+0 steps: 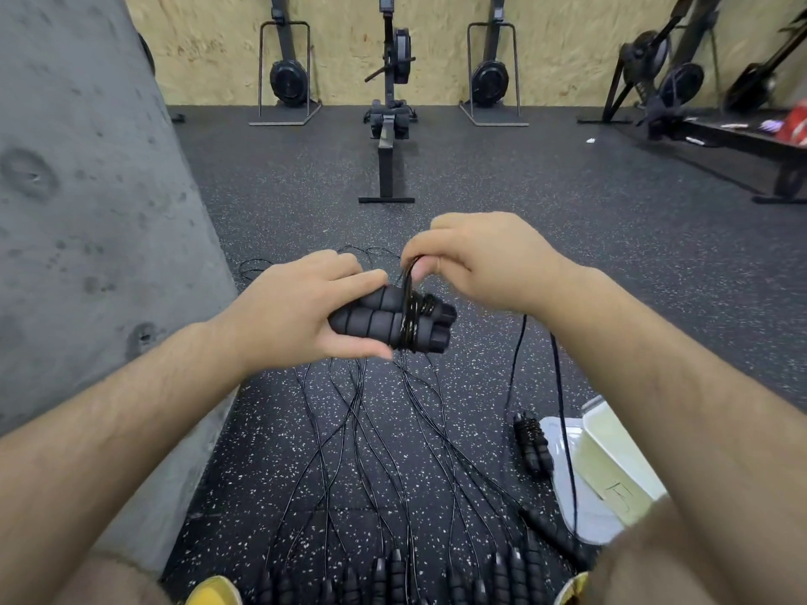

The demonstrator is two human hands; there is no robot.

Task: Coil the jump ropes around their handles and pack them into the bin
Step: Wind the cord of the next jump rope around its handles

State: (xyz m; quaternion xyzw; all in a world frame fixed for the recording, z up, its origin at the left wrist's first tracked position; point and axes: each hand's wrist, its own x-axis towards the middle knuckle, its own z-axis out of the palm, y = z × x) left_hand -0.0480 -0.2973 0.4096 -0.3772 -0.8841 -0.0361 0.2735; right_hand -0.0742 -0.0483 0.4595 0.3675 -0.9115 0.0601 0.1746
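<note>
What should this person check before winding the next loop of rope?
1. Handles side by side in the left hand: ok.
2. Right hand fingers pinching the rope: ok.
3. Wraps sitting snug round both handles: ok.
4. Rope's hanging tail clear of the floor ropes: cannot tell.
5. Bin close by on the right: ok.
6. Bin open and ready: cannot tell.

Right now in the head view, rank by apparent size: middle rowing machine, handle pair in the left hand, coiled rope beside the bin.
1. Middle rowing machine
2. Handle pair gripped by left hand; nearness to the camera enlarges it
3. Coiled rope beside bin
</note>
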